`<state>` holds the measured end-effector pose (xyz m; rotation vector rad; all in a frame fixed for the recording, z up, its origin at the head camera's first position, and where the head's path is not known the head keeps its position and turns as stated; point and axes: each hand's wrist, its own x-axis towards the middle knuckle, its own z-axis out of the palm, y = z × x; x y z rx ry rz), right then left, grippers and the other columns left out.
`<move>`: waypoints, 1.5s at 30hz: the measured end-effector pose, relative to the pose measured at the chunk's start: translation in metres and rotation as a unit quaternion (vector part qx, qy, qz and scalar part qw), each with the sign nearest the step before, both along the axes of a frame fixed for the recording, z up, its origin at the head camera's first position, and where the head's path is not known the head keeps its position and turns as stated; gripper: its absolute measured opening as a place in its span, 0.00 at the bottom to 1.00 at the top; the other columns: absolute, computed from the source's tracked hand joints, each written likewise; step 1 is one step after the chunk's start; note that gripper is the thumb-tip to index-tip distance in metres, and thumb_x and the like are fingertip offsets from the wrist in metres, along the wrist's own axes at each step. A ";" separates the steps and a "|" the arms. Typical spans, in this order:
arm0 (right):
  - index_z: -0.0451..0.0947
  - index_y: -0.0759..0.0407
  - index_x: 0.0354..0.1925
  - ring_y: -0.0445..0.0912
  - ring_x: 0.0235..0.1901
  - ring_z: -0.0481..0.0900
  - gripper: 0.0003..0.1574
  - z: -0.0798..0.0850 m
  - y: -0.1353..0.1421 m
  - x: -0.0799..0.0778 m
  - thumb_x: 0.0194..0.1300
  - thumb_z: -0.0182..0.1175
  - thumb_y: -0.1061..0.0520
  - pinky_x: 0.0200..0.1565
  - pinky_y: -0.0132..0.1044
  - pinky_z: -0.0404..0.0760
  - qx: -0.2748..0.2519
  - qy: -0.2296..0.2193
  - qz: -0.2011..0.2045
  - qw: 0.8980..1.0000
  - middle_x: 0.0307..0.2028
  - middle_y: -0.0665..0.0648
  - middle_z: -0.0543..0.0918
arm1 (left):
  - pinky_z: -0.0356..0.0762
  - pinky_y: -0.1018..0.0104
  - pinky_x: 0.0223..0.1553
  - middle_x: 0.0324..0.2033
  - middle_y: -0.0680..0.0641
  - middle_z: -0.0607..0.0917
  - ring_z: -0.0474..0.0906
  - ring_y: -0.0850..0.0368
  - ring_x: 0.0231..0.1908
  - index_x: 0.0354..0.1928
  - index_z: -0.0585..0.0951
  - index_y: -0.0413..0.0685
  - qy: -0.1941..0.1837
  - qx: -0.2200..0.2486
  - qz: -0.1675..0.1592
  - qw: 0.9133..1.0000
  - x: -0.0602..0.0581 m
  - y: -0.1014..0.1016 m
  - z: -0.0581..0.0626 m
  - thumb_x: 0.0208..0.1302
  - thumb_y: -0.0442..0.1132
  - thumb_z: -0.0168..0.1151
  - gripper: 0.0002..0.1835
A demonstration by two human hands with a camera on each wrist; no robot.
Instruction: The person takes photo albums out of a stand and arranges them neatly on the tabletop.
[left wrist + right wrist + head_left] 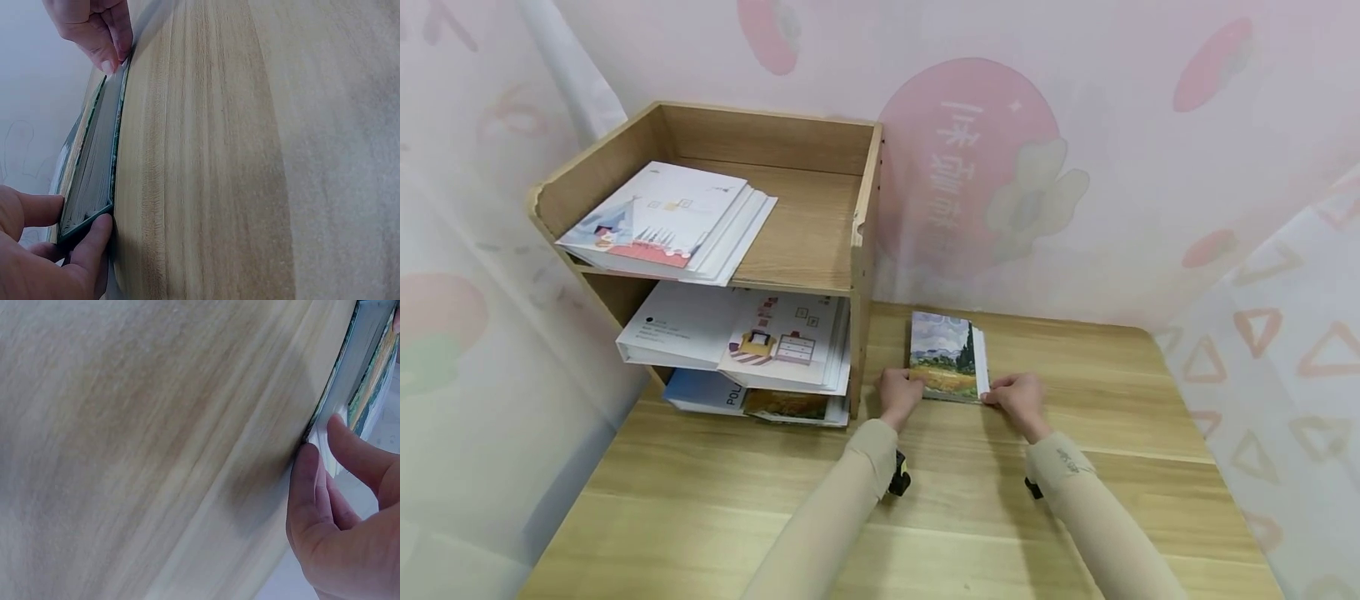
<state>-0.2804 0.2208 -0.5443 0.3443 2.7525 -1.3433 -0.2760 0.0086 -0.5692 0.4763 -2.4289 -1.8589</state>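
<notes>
A thick book (946, 350) with a painted landscape on its cover lies on the wooden table, right of the shelf. My left hand (899, 395) grips its near left corner; in the left wrist view the thumb is at the top cover and the fingers (94, 244) are at the spine's lower edge. At the near right corner, my right hand (1019, 400) pinches the open side of the book, thumb against the white page edges and fingertips at the bottom cover in the right wrist view. The bottom cover sits close on the table.
A three-level wooden shelf (868, 208) stands left of the book. White books (655, 212) lie on its top level, more white books (782, 337) on the middle one, and a blue book (703, 390) on the lowest. Printed curtain (1112, 167) hangs behind the table (1097, 367).
</notes>
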 end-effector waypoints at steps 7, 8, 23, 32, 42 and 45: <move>0.85 0.70 0.38 0.51 0.33 0.81 0.21 0.000 -0.001 -0.001 0.46 0.79 0.61 0.34 0.36 0.77 0.016 -0.004 -0.006 1.000 0.32 0.62 0.86 | 0.54 0.60 0.32 0.18 0.51 0.55 0.60 0.45 0.40 0.10 0.58 0.51 -0.008 -0.008 0.004 1.000 -0.003 0.002 -0.002 0.61 0.35 0.68 0.30; 0.85 0.70 0.38 0.51 0.33 0.81 0.21 0.000 -0.001 -0.001 0.46 0.79 0.61 0.34 0.35 0.77 0.017 -0.005 -0.007 1.000 0.32 0.62 0.86 | 0.54 0.61 0.32 0.17 0.51 0.53 0.60 0.45 0.39 0.10 0.58 0.51 -0.008 -0.011 0.004 1.000 -0.003 0.002 -0.002 0.61 0.35 0.67 0.30; 0.84 0.73 0.40 0.50 0.32 0.83 0.22 -0.006 0.004 -0.001 0.47 0.79 0.63 0.30 0.30 0.79 -0.025 0.002 -0.004 1.000 0.32 0.63 0.86 | 0.53 0.59 0.32 0.23 0.50 0.58 0.58 0.48 0.39 0.13 0.58 0.50 -0.008 0.006 -0.001 1.000 -0.002 0.002 -0.003 0.63 0.34 0.67 0.29; 0.83 0.72 0.44 0.50 0.36 0.82 0.24 -0.008 0.008 -0.002 0.50 0.78 0.60 0.33 0.30 0.78 -0.048 0.008 0.017 0.999 0.35 0.63 0.86 | 0.55 0.65 0.20 0.15 0.51 0.58 0.53 0.56 0.17 0.16 0.65 0.46 0.016 -0.038 -0.017 0.999 -0.002 0.005 0.003 0.67 0.35 0.63 0.23; 0.79 0.74 0.53 0.45 0.38 0.83 0.28 -0.005 0.017 0.008 0.57 0.73 0.61 0.42 0.39 0.83 -0.160 -0.034 0.026 0.986 0.44 0.65 0.85 | 0.78 0.50 0.39 0.47 0.26 0.74 0.74 0.37 0.45 0.66 0.58 0.22 0.007 -0.074 -0.042 0.996 0.013 0.015 0.014 0.68 0.33 0.55 0.31; 0.76 0.76 0.56 0.50 0.40 0.84 0.29 0.000 0.019 0.012 0.60 0.71 0.61 0.44 0.42 0.84 -0.214 -0.054 0.014 0.975 0.45 0.67 0.84 | 0.76 0.47 0.51 0.53 0.23 0.69 0.70 0.34 0.52 0.68 0.54 0.22 0.006 -0.066 -0.067 0.996 0.021 0.020 0.027 0.67 0.33 0.57 0.35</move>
